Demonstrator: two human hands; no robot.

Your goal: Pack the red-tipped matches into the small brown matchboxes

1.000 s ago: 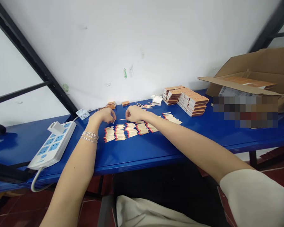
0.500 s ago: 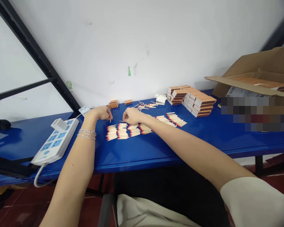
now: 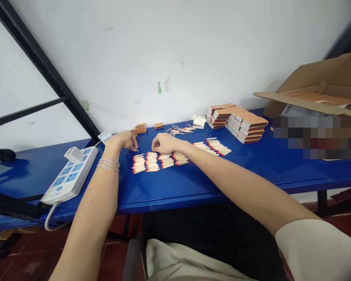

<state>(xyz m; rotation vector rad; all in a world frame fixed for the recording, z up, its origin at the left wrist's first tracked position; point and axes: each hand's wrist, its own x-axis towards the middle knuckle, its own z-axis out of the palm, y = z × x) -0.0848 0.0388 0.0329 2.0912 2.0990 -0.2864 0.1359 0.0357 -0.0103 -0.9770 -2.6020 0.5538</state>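
Matchstick (image 3: 136,148) of thin pale wood pinched in the left hand (image 3: 123,141); right hand (image 3: 163,143) curled closed beside red-tipped rows (image 3: 152,162).

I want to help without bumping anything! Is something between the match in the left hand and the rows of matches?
No, nothing visible. The match in the left hand is just behind the rows of matches, with only the blue table top between them.

Workroom with blue bench (image 3: 251,171), matchbox stacks (image 3: 245,127)
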